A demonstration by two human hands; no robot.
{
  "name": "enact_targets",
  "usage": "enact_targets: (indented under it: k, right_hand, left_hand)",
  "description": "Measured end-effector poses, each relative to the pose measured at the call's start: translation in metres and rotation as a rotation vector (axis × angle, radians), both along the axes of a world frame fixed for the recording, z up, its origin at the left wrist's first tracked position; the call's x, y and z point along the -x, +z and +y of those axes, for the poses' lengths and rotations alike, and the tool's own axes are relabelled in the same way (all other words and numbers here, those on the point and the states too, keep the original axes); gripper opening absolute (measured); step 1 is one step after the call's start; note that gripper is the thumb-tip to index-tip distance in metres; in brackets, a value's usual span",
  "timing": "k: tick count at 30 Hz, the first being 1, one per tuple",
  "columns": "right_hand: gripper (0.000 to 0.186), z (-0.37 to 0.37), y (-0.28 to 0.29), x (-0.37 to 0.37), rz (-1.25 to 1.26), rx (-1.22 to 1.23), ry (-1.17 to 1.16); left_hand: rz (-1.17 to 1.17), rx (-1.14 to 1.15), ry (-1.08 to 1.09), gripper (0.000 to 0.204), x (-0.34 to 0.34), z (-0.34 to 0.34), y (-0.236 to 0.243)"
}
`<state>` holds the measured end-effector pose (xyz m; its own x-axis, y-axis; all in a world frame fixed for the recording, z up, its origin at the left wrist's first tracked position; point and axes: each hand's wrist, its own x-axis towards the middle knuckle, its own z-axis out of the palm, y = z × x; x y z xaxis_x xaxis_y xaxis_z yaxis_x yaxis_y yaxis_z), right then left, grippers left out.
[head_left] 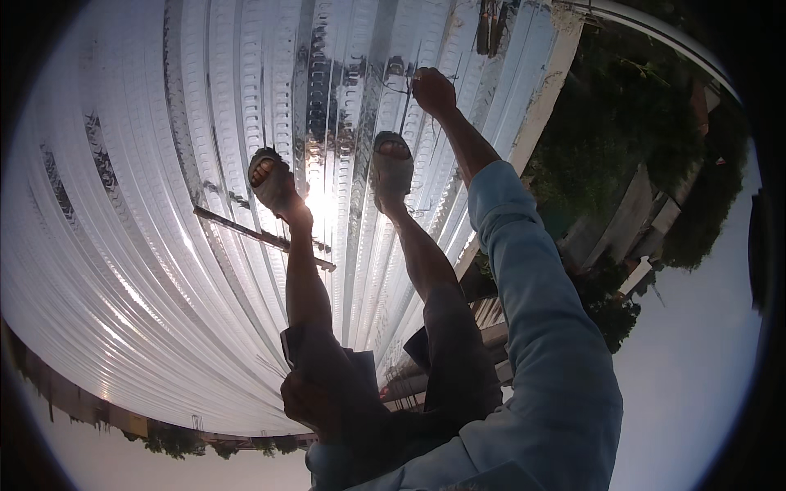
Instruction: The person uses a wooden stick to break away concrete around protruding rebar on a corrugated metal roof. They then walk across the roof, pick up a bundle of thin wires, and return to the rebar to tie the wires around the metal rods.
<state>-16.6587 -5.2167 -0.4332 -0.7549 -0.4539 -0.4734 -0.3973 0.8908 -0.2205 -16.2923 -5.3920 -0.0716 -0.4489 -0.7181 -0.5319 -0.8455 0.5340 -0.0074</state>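
Observation:
My right hand (433, 92) is stretched forward over the ribbed metal decking (229, 106), its fingers closed. A thin dark wire (396, 88) pokes out from its fingertips; its far end is hard to follow against the shiny sheet. Down by my left thigh, my left hand (309, 403) is closed in shadow. Several thin wire ends (270, 365) stick out beside its fingers. My feet, in open-toed sandals (393, 168), stand apart on the decking's ribs.
A long narrow bar (254, 233) lies across the ribs by my left leg. Dark rusty pieces (491, 29) rest at the far right. The decking ends at a pale concrete edge (550, 90), with trees (606, 123) and roofs lower down beyond it. Sunlight glares off the metal.

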Motion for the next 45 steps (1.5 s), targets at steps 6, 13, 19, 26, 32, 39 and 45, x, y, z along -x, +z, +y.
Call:
enact_targets:
  k: [6,13,19,26,32,39,45]
  right_hand:
    - [0.037,0.068,-0.066,0.064,0.455,-0.095,-0.458]
    - [0.051,0.106,-0.092,0.186,0.334,-0.344,-0.543]
    - [0.06,0.108,-0.087,0.181,0.079,-0.415,-0.569]
    - [0.023,0.136,0.005,0.086,-0.141,0.226,-0.926]
    - [0.014,0.063,0.261,-0.02,-0.379,0.54,-1.066]
    - [0.014,-0.072,0.576,-0.099,-0.764,0.721,-0.783]
    - [0.01,-0.252,0.704,-0.208,-0.946,0.848,-0.305]
  left_hand:
    - [0.084,0.037,-0.155,0.024,0.097,-0.018,-0.151]
    - [0.126,0.084,-0.227,0.023,0.132,-0.015,-0.226]
    - [0.112,0.061,-0.243,0.022,0.15,-0.01,-0.219]
    - [-0.002,0.016,-0.206,0.021,0.13,-0.017,-0.107]
    - [-0.282,0.013,-0.308,0.019,-0.063,-0.03,0.035]
    - [0.969,-0.885,1.261,0.021,-0.01,-0.046,0.12]
    - [1.531,-0.696,0.773,0.024,0.039,-0.155,0.273]
